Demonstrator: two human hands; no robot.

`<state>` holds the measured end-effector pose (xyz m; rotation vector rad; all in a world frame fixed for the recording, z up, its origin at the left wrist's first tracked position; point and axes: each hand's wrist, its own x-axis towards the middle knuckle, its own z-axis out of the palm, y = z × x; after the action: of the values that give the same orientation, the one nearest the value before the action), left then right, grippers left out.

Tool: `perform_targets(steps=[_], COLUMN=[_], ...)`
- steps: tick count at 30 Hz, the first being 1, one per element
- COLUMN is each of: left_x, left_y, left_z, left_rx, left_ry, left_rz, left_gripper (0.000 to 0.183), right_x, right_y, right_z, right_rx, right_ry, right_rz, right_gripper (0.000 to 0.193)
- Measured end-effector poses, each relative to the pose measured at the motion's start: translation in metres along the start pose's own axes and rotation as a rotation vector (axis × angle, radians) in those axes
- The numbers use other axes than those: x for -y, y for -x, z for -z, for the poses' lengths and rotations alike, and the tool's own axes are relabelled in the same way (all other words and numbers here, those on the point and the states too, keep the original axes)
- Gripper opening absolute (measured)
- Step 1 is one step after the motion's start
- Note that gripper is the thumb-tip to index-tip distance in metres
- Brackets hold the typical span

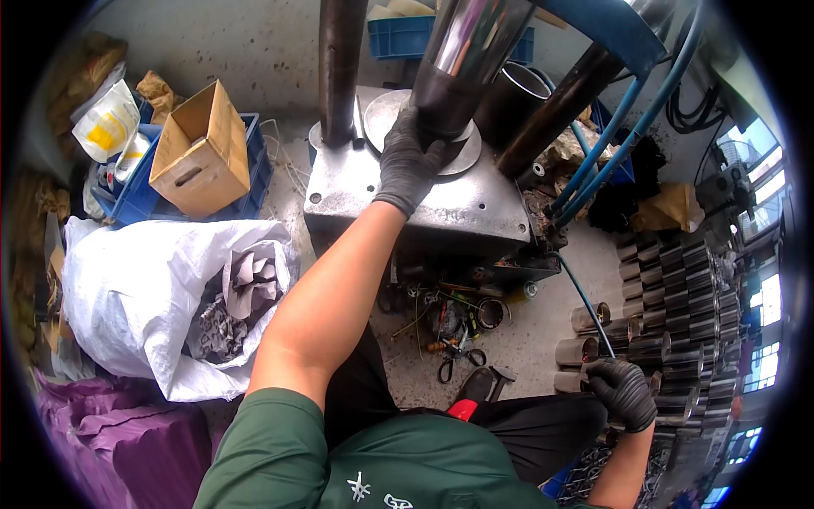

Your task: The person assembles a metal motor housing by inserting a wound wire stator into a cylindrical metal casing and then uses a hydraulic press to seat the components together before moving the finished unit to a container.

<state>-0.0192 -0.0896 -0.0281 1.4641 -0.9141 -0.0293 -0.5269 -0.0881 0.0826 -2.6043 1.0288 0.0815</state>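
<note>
My left hand, in a black glove, reaches forward over the press bed. Its fingers and thumb curve round the near left side of a dark metal cylinder, above a round steel plate. Directly over that cylinder is a shiny metal column. Low on the right, my right hand, also gloved in black, is closed round the end of a thin lever rod that slants down from the press. The glove hides the rod's tip.
Rows of shiny metal cups stand at the right. A white sack of scraps, a wooden box and a purple sack are at the left. Pliers and scissors lie below the press. Blue hoses hang at right.
</note>
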Motion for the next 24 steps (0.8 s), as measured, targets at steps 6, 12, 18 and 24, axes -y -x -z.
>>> perform_targets(steps=[6, 12, 18, 24], left_x=[0.009, 0.002, 0.004, 0.001], left_y=[-0.003, 0.0, -0.001, -0.001], left_z=[-0.004, -0.001, -0.001, 0.0], left_rx=[-0.025, -0.02, -0.009, 0.014], left_ry=[-0.041, -0.026, -0.024, -0.026], left_rz=[-0.034, -0.026, -0.021, 0.015], left_gripper=[0.067, 0.068, 0.068, 0.067], right_x=[0.004, 0.007, 0.002, -0.006], right_y=[-0.006, -0.012, -0.003, -0.004], right_z=[0.02, 0.022, 0.015, 0.013], right_rx=[0.014, -0.049, 0.026, 0.089], right_ry=[-0.026, -0.165, -0.178, 0.0], right_rz=[-0.063, -0.089, -0.114, 0.064], right_gripper=[0.024, 0.031, 0.021, 0.025])
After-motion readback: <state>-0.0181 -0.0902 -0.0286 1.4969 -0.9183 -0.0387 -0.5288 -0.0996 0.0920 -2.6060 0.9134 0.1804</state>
